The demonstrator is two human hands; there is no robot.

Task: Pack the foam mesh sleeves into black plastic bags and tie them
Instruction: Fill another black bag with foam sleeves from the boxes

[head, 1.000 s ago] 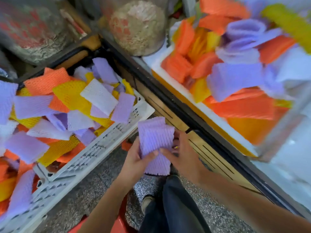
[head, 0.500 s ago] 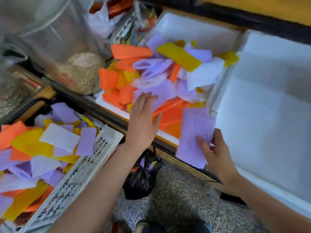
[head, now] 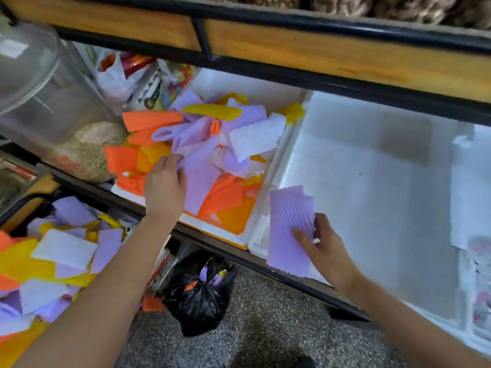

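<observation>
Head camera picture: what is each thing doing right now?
Left hand: gripping a loose purple sleeve in the foam box.
Right hand: pinching the purple sleeve stack.
Black bag: on the floor, neck bunched, sleeves poking out.
Foam box: heaped with mixed sleeves.

Light is bright, soft and even, with no single source in view; the white tray [head: 372,181] is pale and nearly washed out, with a grey shadow patch near its far side under the shelf rail [head: 318,30]; the speckled floor [head: 265,328] below the counter is dimmer; the black bag [head: 202,301] carries small glints on its creases; the clear cover [head: 39,75] shows milky glare. The rail bows with wide-angle distortion. Focus is soft throughout; the right edge and the lower left corner smear; the left hand [head: 164,187] is blurred at its fingertips; the right hand [head: 326,245] and the purple sleeves [head: 288,229] it pinches are sharper, their ridges readable.
</observation>
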